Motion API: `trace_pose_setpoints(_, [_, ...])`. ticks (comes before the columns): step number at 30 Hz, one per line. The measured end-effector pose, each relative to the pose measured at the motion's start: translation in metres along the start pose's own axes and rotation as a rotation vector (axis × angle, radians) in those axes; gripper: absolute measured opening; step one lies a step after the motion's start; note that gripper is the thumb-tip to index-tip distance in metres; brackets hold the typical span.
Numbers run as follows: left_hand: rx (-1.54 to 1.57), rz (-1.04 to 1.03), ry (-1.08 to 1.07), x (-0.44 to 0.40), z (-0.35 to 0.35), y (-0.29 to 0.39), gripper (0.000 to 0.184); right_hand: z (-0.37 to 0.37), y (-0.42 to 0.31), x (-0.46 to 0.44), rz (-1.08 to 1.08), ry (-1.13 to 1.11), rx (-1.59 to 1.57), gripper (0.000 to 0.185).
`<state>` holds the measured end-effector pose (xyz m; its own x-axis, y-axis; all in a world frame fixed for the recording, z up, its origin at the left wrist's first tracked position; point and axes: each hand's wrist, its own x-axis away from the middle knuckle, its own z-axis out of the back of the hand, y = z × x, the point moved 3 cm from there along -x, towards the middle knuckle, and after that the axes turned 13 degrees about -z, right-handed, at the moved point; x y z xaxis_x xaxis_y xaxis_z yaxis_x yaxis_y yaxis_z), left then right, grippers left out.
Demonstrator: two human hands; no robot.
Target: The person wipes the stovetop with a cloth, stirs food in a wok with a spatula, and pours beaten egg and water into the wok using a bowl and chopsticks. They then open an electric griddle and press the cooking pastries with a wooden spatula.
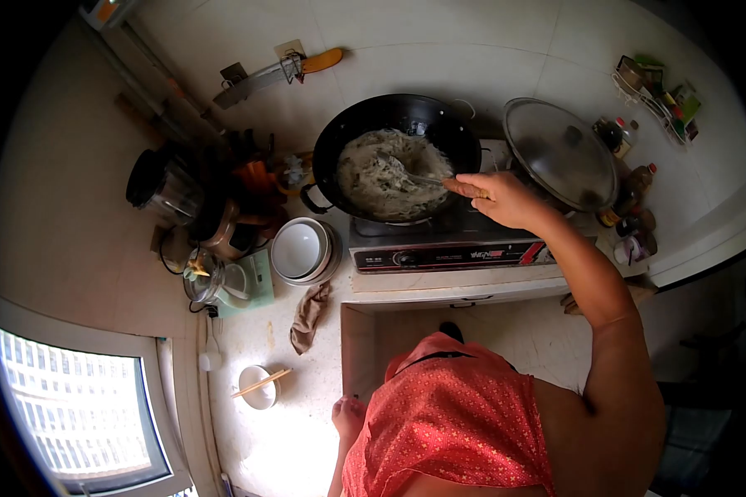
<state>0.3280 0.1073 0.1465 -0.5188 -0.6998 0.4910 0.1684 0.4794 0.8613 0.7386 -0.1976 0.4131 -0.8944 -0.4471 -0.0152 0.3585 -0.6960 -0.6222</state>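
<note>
At 12 o'clock a black wok [369, 116] sits on the gas stove [460, 253], holding pale, cloudy food flecked with green [381, 195]. The right grip [491, 197] closes on the handle of a utensil [425, 180] whose head is in that food. The left grip [349, 417] is at 6 o'clock, near the bench edge, its fingers too small to read. At 2 o'clock stands a domed lid [555, 153]; stacked bowls [298, 250] sit at 9 o'clock on the bench [236, 431], and a white bowl [259, 398] bearing chopsticks [263, 383] at 7 o'clock.
</note>
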Motion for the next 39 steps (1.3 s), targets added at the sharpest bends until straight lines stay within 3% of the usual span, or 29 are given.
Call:
trace_pose_setpoints(8, [-0.069,-0.034,-0.001,0.003,-0.013,0.009,0.015,0.025,-0.014,0.017,0.05,0.092,-0.107,0.045])
trace_pose_setpoints(10, [-0.045,-0.044,-0.098,-0.002,-0.011,0.008,0.017,0.029,-0.003,0.01,-0.026,0.147,-0.191,0.043])
trace_pose_setpoints(14, [-0.004,-0.028,-0.069,0.0,-0.018,0.011,0.017,0.025,0.018,-0.001,-0.208,0.131,-0.133,0.042])
trace_pose_setpoints(17, [-0.024,-0.025,-0.008,0.002,-0.017,0.01,0.018,0.011,0.03,-0.006,-0.365,0.038,-0.411,0.038])
trace_pose_setpoints(19, [-0.05,-0.039,-0.061,-0.002,-0.013,0.003,0.018,-0.002,0.013,0.0,-0.637,-0.211,-0.672,0.036])
trace_pose_setpoints(24, [-0.031,-0.017,-0.069,0.002,-0.015,0.003,0.016,-0.019,0.002,-0.001,-0.662,-0.337,-0.85,0.038])
trace_pose_setpoints(27, [-0.014,-0.006,-0.045,0.003,-0.013,0.005,0.01,0.002,-0.006,-0.001,-0.355,-0.079,-0.456,0.04])
trace_pose_setpoints(29, [-0.004,-0.003,-0.044,0.004,-0.012,0.006,0.008,0.02,-0.011,0.01,-0.357,-0.058,-0.357,0.04])
trace_pose_setpoints(31, [0.076,0.024,0.005,0.004,-0.012,0.004,0.005,0.037,-0.005,0.015,0.035,0.205,-0.15,0.04])
trace_pose_setpoints(35, [0.112,0.023,-0.004,-0.001,-0.011,-0.005,0.006,0.071,-0.043,0.041,0.035,0.386,-0.019,0.045])
trace_pose_setpoints(39, [0.103,0.02,-0.052,-0.004,-0.013,-0.009,0.006,0.067,-0.041,0.047,0.072,0.459,-0.303,0.045])
